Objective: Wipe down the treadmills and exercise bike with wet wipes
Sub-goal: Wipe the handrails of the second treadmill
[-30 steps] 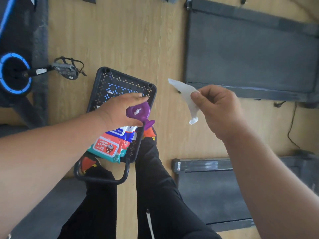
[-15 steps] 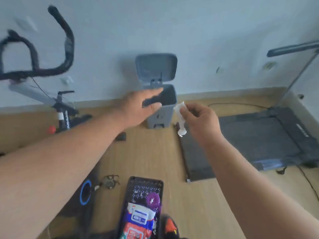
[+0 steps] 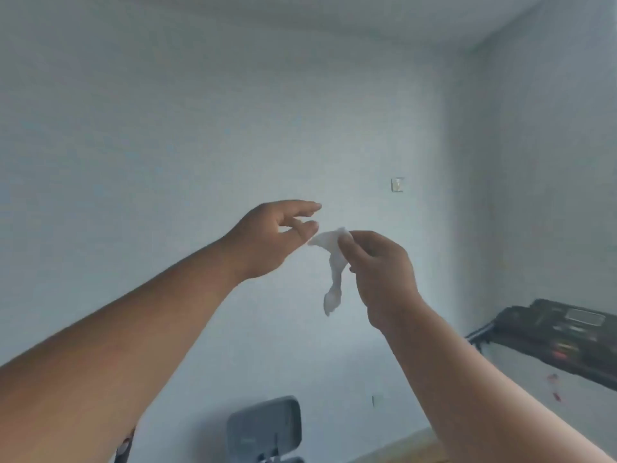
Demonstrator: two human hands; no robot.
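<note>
Right hand (image 3: 377, 262) pinches wet wipe (image 3: 334, 262) at top corner, rest hanging twisted in air. Left hand (image 3: 273, 235) released, fingers loose, just beside wipe edge, likely to unfold it. Treadmill console (image 3: 554, 332) at right, well apart.

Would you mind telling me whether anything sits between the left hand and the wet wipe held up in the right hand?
Nothing visible does. The left hand is open beside the wet wipe, which the right hand pinches; only bare wall lies behind them.

The bin (image 3: 265, 429) is cut off by the bottom edge, only its raised lid showing, blurred. The treadmill console (image 3: 564, 335) runs off the right edge.
</note>
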